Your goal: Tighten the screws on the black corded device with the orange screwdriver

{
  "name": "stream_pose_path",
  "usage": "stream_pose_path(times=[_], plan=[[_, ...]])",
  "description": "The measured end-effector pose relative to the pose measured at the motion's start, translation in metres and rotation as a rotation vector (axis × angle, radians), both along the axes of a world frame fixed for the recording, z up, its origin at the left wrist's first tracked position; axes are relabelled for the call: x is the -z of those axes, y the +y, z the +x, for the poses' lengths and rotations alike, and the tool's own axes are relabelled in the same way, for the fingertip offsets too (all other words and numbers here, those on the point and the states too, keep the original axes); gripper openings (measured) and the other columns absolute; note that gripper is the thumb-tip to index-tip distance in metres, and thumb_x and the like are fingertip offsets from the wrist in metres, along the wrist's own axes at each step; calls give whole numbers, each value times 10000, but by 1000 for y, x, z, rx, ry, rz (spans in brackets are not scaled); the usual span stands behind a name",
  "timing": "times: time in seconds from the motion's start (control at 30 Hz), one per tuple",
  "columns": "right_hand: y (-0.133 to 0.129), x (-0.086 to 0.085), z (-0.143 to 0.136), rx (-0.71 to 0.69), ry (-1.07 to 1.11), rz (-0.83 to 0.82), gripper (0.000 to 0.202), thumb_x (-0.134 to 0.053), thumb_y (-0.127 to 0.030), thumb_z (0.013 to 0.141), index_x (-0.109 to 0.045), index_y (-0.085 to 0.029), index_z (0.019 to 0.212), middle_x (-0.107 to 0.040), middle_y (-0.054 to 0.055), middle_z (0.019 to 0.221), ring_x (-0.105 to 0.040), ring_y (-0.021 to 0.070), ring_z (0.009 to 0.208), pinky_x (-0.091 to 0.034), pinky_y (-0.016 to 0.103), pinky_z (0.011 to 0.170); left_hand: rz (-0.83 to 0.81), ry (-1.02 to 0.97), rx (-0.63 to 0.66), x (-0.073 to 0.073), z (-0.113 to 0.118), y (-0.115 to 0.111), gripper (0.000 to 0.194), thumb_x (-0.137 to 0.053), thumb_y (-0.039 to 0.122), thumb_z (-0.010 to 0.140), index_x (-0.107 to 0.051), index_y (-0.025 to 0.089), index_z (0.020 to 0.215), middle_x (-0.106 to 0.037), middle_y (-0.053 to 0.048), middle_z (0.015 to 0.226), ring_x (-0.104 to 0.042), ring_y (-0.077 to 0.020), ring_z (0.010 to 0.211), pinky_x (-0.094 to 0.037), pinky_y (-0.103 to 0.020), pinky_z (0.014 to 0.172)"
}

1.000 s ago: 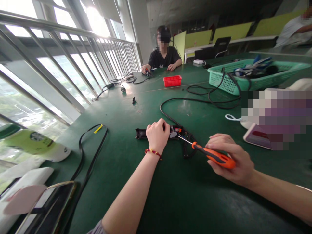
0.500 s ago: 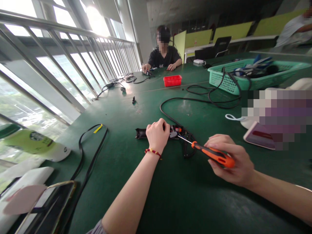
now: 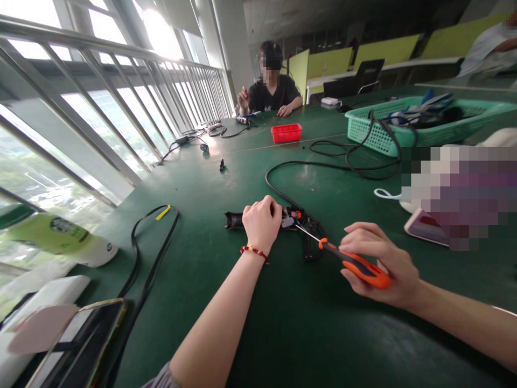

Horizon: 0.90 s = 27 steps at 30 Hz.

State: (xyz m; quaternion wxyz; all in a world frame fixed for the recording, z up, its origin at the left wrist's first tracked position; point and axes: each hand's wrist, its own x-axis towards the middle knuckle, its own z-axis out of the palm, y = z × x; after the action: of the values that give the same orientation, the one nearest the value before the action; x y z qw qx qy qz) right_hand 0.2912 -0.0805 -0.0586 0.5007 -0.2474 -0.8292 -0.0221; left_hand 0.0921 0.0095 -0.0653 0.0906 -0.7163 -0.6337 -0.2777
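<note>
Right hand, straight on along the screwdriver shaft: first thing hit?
The screwdriver leads the right hand, so its tip would likely meet the grey part of the opened black device first. Contact already? Unclear at this depth. The left hand sits beyond.

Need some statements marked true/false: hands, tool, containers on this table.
1. The right hand holds an orange-and-black screwdriver. True.
2. The left hand covers part of a black tubular plastic device. True.
3. The screwdriver points away from that device. False: it points toward it.
4. A red plastic box stands farther off than the device. True.
5. Nothing stands to the right of that box. False: a green perforated plastic basket does.
</note>
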Motion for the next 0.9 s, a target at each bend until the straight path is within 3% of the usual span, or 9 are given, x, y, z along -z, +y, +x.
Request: stream_pose_path(times=[0.1, 0.27, 0.43, 0.67, 0.9], plan=[[0, 0, 0, -1, -16, 7, 369, -624, -127, 698, -497, -180, 1040, -605, 16, 724, -603, 179, 644, -502, 450, 768, -3, 0, 0, 0, 0, 0, 178, -407, 249, 849, -519, 217, 714, -637, 8, 670, -594, -159, 692, -319, -290, 676], [-1, 2, 1, -18, 70, -52, 463, -604, -71, 679, -480, -223, 1098, -610, 44, 849, -608, 208, 785, -509, 451, 762, -14, -7, 7, -2, 0, -1, 179, -407, 249, 851, -523, 218, 719, -643, 6, 688, -595, -159, 705, -320, -292, 684], [0, 0, 1, 0, 17, -8, 419, -641, -140, 686, -497, -236, 1068, -620, -4, 730, -624, 186, 670, -521, 438, 763, -38, -12, 9, -3, 0, -2, 178, -410, 247, 854, -531, 217, 726, -649, 2, 703, -599, -162, 726, -322, -295, 692], [-1, -2, 0, 5, 64, -47, 413, -593, -109, 697, -509, -230, 1083, -625, 28, 805, -625, 185, 702, -537, 410, 726, -47, -17, 9, -2, 1, -3, 184, -410, 258, 858, -531, 215, 725, -647, -1, 704, -597, -165, 726, -317, -300, 689], [0, -1, 2, -21, 5, 3, 396, -644, -143, 696, -517, -210, 1065, -627, 6, 739, -615, 171, 625, -532, 427, 734, -36, -24, 8, -1, 1, -3, 184, -416, 258, 854, -517, 213, 707, -633, 9, 680, -591, -157, 712, -318, -294, 684]])
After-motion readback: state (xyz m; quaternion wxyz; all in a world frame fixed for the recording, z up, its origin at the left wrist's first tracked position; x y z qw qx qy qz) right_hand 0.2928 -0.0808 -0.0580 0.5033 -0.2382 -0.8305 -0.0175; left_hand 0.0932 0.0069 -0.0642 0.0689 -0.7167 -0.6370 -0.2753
